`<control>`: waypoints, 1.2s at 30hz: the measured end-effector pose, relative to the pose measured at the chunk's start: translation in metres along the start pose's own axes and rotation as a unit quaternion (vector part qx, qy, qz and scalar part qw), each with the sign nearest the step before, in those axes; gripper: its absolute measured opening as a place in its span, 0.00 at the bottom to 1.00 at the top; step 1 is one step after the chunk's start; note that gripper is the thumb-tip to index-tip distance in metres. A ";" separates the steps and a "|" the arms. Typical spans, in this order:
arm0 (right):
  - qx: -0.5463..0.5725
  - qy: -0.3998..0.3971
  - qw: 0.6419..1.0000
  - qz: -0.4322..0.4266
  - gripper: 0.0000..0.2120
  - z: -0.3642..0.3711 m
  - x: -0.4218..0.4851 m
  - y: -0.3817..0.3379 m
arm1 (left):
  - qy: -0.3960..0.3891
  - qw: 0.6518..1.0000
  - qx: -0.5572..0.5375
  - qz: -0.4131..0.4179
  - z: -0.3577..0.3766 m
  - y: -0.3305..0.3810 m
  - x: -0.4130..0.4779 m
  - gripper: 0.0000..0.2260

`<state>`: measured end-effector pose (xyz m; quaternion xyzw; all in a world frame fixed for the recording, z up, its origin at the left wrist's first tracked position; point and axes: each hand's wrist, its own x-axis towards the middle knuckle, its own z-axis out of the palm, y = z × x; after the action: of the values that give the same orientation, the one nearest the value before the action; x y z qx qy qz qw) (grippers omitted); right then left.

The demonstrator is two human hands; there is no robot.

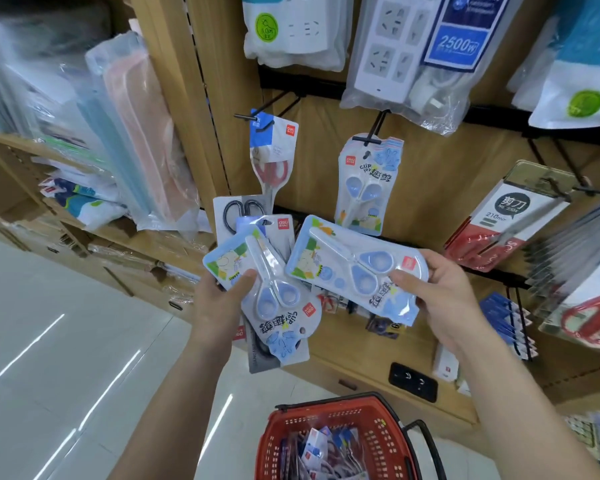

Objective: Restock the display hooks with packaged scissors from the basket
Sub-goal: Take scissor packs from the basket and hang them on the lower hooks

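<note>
Basket below display hooks

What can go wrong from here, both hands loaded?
1. The left hand grips a loose fan of mixed scissor packs; one may slip out toward the red plastic basket.
2. The light-blue blister pack in the right hand lies sideways; it needs turning before meeting the black hook of matching packs.

Reaches in from 7 o'clock with the left hand, thumb clamped over a stack of scissors packs; reaches in from 5 o'clock with the right hand (bare-armed on both sides), fingers curled round the 3 o'clock end of a single pack.
</note>
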<state>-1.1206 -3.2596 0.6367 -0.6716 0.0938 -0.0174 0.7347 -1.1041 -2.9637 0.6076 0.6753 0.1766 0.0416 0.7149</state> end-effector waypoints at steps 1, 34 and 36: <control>-0.009 -0.004 1.000 -0.010 0.19 -0.004 0.002 -0.004 | 0.002 1.000 0.007 0.004 0.000 0.001 0.000 0.07; -0.148 0.087 0.985 -0.020 0.27 0.055 0.000 0.031 | -0.118 0.993 0.000 -0.007 0.056 -0.021 -0.032 0.16; -0.141 0.056 0.988 0.012 0.24 0.049 -0.011 0.038 | -0.112 0.994 0.007 0.003 0.054 -0.019 -0.027 0.16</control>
<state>-1.1278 -3.2064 0.6042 -0.7656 0.1444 -0.0324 0.6261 -1.1157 -3.0251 0.5954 0.6816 0.0933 -0.0336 0.7250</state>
